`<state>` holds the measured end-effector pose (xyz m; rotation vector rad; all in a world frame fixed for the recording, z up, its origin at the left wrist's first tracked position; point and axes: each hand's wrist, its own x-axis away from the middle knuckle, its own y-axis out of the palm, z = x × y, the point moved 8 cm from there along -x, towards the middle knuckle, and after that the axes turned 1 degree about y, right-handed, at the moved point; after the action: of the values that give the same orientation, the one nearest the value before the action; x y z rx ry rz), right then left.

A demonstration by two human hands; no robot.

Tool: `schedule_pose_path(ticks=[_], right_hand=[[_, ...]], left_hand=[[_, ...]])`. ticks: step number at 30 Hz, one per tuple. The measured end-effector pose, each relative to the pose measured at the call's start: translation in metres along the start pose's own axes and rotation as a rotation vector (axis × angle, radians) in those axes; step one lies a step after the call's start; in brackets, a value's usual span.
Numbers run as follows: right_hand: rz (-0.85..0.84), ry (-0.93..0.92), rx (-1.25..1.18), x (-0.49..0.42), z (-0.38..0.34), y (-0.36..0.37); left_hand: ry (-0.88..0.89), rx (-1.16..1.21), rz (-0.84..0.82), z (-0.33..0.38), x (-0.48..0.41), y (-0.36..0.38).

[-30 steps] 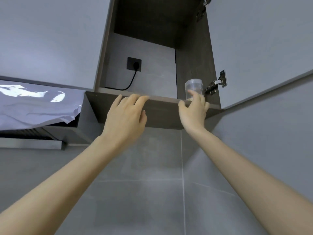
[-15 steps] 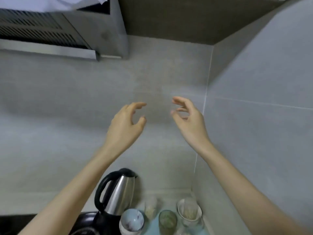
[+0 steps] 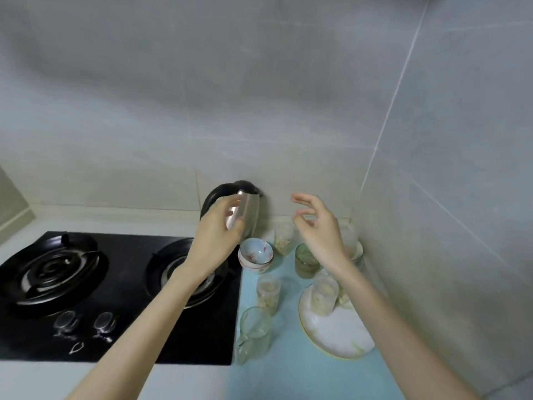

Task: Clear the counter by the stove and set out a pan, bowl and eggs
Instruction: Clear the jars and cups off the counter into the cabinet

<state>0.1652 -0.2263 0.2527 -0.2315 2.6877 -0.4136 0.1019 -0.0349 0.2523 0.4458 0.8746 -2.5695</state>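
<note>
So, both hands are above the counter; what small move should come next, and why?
Probably lower the right hand onto the green glass just below it and grip it. It and the left hand look empty, and the blue mat beside the stove holds jars, bowls and a plate.

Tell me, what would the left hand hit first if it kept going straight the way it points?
Probably the shiny steel kettle with black handle: the left hand points at its side. Depth is unclear, so it may already touch.

counter [image 3: 288, 376] | 2-burner stove [image 3: 129, 327] left | stacked bowls [image 3: 255, 255], green glass [image 3: 304, 259], jars [image 3: 268, 293], plate [image 3: 337, 333] right
</note>
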Motion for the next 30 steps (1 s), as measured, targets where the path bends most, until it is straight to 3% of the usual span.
schedule_pose_path(ticks=[5, 11, 14, 23, 30], right_hand=[[-0.174, 0.122, 0.144, 0.026, 0.082, 0.048], [-0.506, 0.305, 0.533, 0.045, 0.177, 0.101], [-0.610, 0.372, 0.571, 0.049, 0.203, 0.120], [-0.570, 0.358, 0.615, 0.043, 0.221, 0.129], [-0.405, 0.342, 0.300, 0.015, 0.166, 0.078]], left_hand=[[-0.138, 0.000, -0.081, -0.059, 0.034, 0.026], [-0.294, -0.039, -0.147, -0.112, 0.061, 0.047], [-0.343, -0.029, -0.162, -0.126, 0.073, 0.050], [-0.412, -0.053, -0.209, -0.148, 0.087, 0.052], [-0.364, -0.027, -0.311, -0.133, 0.076, 0.076]])
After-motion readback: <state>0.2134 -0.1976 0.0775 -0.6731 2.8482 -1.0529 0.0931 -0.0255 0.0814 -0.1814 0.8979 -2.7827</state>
